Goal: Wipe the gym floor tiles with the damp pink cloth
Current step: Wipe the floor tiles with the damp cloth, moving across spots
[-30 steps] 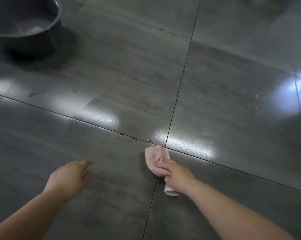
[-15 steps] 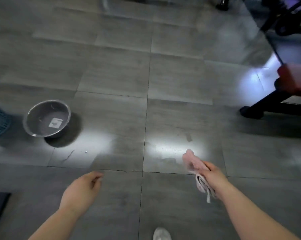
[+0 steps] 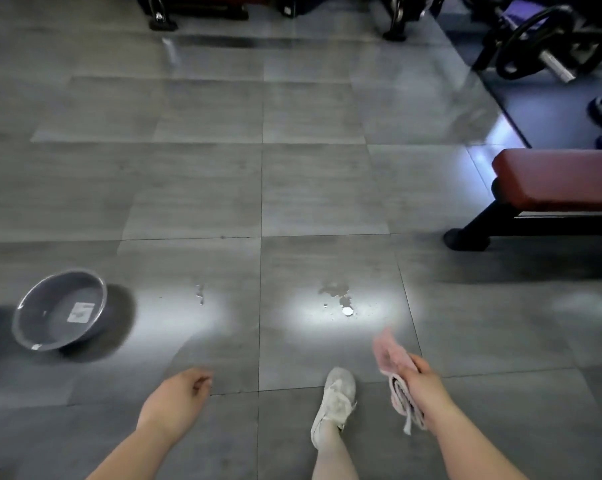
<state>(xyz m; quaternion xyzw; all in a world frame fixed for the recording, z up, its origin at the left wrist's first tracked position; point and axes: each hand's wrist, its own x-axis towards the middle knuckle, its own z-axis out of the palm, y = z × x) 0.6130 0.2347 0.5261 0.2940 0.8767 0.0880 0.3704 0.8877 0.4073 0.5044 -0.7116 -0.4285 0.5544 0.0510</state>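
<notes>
The white label (image 3: 80,312) inside the basin (image 3: 60,310) is too blurred to read.

Grey floor tiles (image 3: 195,188) (wet patches): basin (image 3: 59,311), bench (image 3: 549,199), shoe (image 3: 336,401)

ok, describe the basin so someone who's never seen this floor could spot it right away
Start from the red padded bench at the right edge and look straight across the grey floor tiles to the far left side. There a round, shallow grey basin sits on the floor, ahead and left of the empty left hand. Nothing else round lies on the tiles, and a white label shows inside it.
</notes>
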